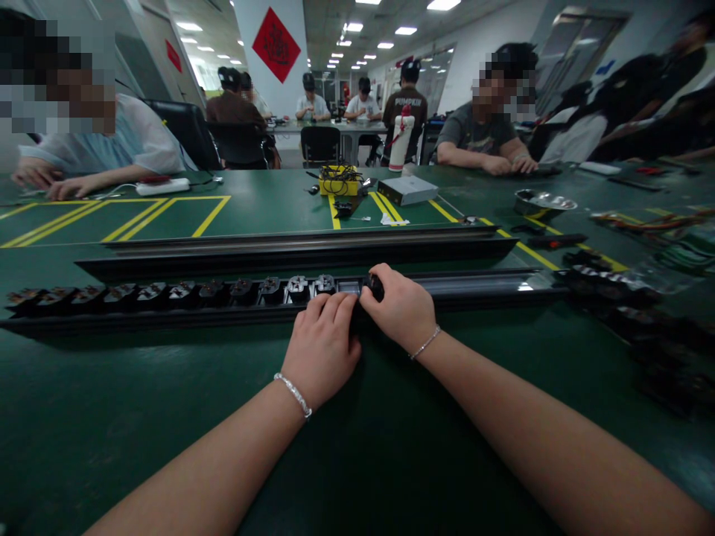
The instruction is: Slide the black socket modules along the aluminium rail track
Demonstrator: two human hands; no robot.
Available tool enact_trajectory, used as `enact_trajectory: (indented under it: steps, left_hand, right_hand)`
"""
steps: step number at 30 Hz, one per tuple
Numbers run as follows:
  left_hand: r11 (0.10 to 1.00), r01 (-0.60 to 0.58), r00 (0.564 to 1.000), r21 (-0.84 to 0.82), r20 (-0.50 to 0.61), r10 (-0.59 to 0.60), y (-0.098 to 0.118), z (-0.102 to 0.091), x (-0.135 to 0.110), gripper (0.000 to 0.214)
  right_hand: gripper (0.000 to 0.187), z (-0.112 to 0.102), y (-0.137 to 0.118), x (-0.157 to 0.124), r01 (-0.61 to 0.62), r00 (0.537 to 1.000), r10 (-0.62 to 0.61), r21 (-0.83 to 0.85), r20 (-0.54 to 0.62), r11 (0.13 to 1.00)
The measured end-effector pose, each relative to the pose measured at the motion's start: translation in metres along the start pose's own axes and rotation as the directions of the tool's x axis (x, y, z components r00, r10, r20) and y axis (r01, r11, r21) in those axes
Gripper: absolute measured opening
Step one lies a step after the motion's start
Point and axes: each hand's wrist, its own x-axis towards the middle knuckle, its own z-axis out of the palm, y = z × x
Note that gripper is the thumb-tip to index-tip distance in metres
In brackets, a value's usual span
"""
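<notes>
A long black channel (480,289) lies crosswise on the green table, holding a row of black socket modules (241,289) with metal contacts facing up, from its left end to the middle. The fingers of my left hand (321,339) are closed together over the channel's front wall, beside the last seated modules. Just to the right, my right hand (403,309) pinches another black socket module (376,286) between thumb and fingers, at the channel's opening. Its lower part is hidden, so whether it touches the channel cannot be told.
Behind the channel lie further long black profiles (302,249). Loose dark parts (620,305) are heaped at the right. Farther back are a metal bowl (544,202), a grey box (407,190) and a yellow box with cables (338,182). Co-workers sit across the table.
</notes>
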Motion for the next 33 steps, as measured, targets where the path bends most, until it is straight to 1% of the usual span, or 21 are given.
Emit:
enact_trajectory:
  steps: [11, 26, 33]
  left_hand:
    - [1.0, -0.007, 1.0, -0.001, 0.006, 0.007, -0.0017, 0.0003, 0.0004, 0.05]
    - [1.0, 0.001, 1.0, -0.006, 0.002, -0.001, -0.0015, 0.0007, 0.001, 0.05]
    - [1.0, -0.004, 1.0, -0.008, 0.008, 0.004, -0.0017, 0.0001, 0.001, 0.05]
  right_hand:
    - [0.023, 0.0023, 0.0001, 0.0001, -0.002, 1.0, 0.002, -0.007, -0.023, 1.0]
    - [0.024, 0.0002, -0.001, 0.0011, -0.046, 0.999, 0.047, -0.024, 0.017, 0.999]
    - [0.023, -0.0005, -0.0012, 0.0009, -0.043, 0.999, 0.043, -0.026, 0.004, 0.999]
